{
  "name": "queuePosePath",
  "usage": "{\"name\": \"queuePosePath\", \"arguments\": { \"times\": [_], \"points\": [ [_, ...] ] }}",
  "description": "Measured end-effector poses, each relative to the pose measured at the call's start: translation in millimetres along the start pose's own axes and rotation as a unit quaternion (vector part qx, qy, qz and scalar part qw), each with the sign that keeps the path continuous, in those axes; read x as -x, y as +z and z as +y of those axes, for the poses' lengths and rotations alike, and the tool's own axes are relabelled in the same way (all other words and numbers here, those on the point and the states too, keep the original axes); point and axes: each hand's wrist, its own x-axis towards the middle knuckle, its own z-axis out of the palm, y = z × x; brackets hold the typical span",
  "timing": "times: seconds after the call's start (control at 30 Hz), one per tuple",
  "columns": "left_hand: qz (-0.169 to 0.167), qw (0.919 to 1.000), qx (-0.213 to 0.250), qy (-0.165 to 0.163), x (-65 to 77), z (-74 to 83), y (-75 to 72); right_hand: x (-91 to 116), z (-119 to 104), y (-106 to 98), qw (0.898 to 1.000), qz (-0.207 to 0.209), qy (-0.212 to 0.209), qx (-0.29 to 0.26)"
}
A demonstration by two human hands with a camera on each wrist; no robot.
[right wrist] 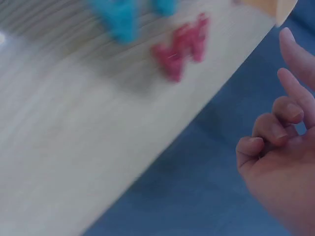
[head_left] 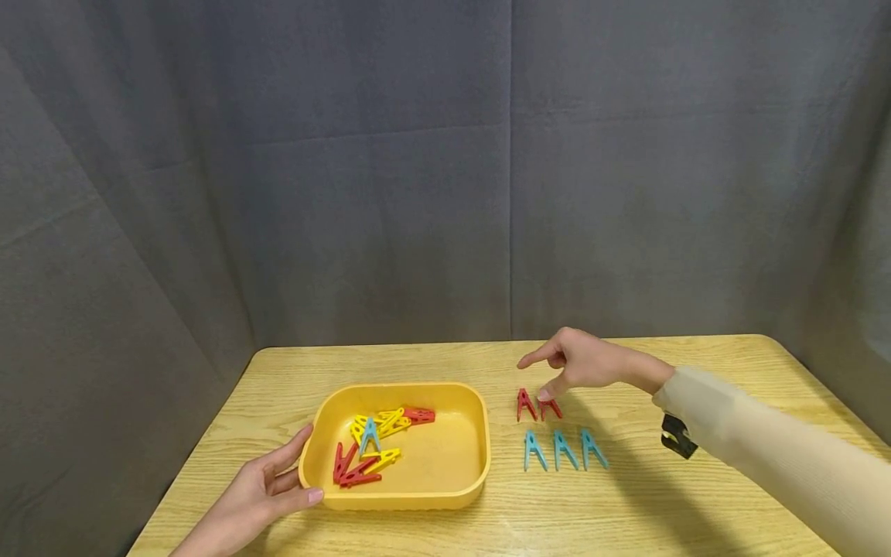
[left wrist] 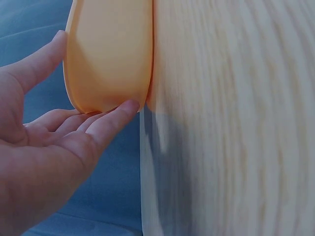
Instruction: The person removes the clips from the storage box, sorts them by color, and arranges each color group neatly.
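My left hand [head_left: 254,495] holds the left end of a yellow plastic tray [head_left: 459,495], thumb at the front corner and fingers along the side. Red, yellow and blue clothespins [head_left: 379,460] lie mixed in the tray's left half. To the right, my right hand [head_left: 585,360] hovers over two red clothespins [head_left: 527,404] standing side by side on the table; its thumb overlaps the top of the right one in the head view. Thumb and index finger are spread apart, and the other fingers [right wrist: 270,130] curl loosely around nothing. Three blue clothespins [head_left: 561,450] form a row in front of the red pair.
All of this is on a light wooden table [head_left: 731,387] with rounded corners. Grey cloth [head_left: 376,193] hangs behind it and on both sides. A black device [head_left: 677,437] is on the right wrist.
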Motion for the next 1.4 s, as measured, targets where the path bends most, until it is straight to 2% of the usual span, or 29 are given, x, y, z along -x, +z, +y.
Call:
{"name": "queuePosePath", "arguments": {
  "times": [0.27, 0.47, 0.87, 1.03, 1.4],
  "points": [
    [-0.006, 0.9999, -0.001, 0.008, -0.3, 0.4, 1.5, -40.5, -59.8, 18.2, 0.998, -0.037, -0.037, 0.038],
    [-0.013, 0.9997, -0.002, 0.019, -1.1, 1.4, 4.4, -67.1, -83.8, 43.5, 0.995, -0.076, -0.036, 0.053],
    [-0.015, 0.9994, -0.010, 0.029, -0.3, 3.5, 8.6, -108.7, -89.9, 89.3, 0.984, -0.123, -0.047, 0.118],
    [-0.015, 0.9994, -0.009, 0.029, -0.3, 4.3, 8.9, -119.2, -95.1, 101.5, 0.978, -0.132, -0.044, 0.154],
    [-0.013, 0.9993, -0.013, 0.032, -0.6, 3.5, 11.2, -133.2, -100.4, 123.9, 0.971, -0.149, -0.047, 0.180]
  ]
}}
